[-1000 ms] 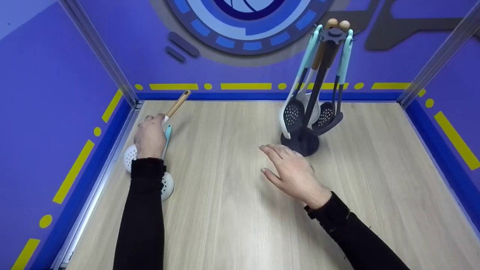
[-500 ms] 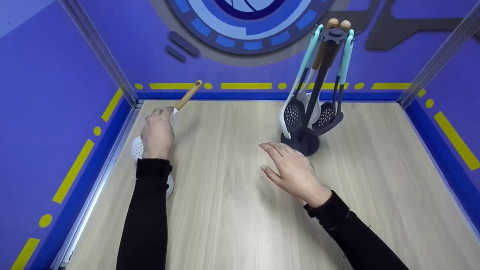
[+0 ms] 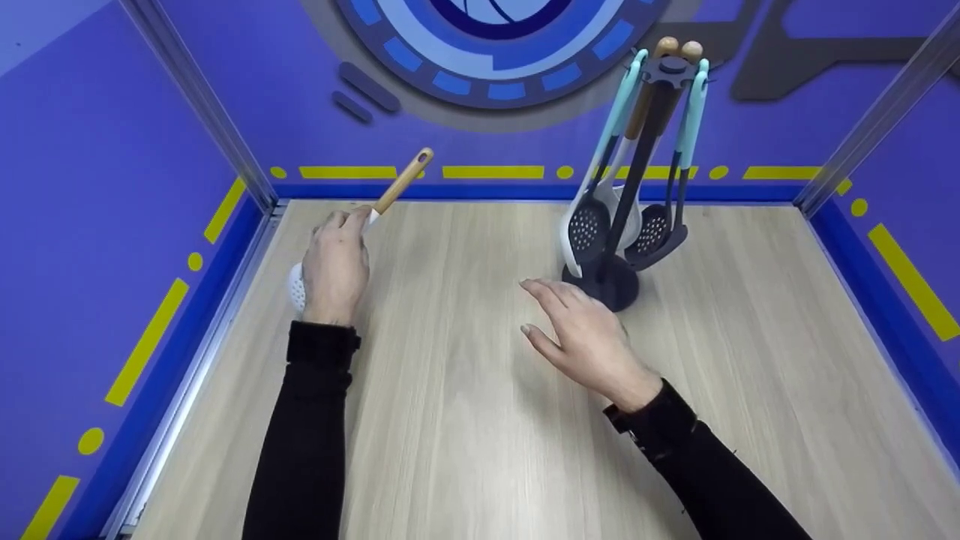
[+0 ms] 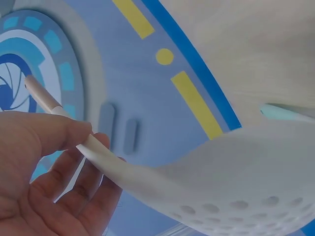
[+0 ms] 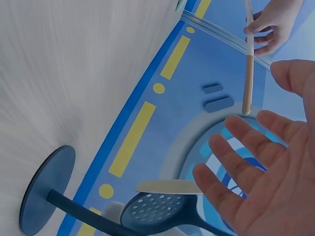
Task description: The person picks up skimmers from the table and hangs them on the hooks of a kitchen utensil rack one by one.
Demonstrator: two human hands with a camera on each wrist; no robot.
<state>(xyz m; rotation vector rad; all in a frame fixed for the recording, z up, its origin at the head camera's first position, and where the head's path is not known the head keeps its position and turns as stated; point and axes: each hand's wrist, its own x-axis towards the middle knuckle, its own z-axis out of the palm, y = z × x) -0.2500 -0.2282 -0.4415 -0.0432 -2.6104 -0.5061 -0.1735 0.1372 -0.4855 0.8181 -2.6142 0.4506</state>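
My left hand (image 3: pixel 335 270) grips a white skimmer (image 4: pixel 236 177) by its shaft, thumb and fingers closed round it in the left wrist view. Its wooden handle (image 3: pixel 403 181) points up and away to the right, while the perforated bowl (image 3: pixel 297 288) shows left of the hand. Behind that bowl, the left wrist view shows the teal handle (image 4: pixel 283 112) of another utensil lying on the table. My right hand (image 3: pixel 589 337) holds nothing; its fingers are extended and spread, just in front of the black base (image 3: pixel 604 283) of a utensil stand.
On the black stand (image 3: pixel 637 165) hang several utensils with teal or wooden handles, including a dark slotted spoon (image 3: pixel 588 227) and a dark slotted turner (image 3: pixel 651 231). Blue-purple panels (image 3: pixel 480 142) close off the back and both sides of the wooden table (image 3: pixel 450 390).
The left hand has carried the skimmer up and to the right, off the spot beside the teal-handled utensil, which the forearm now covers in the head view. The right hand has barely moved.
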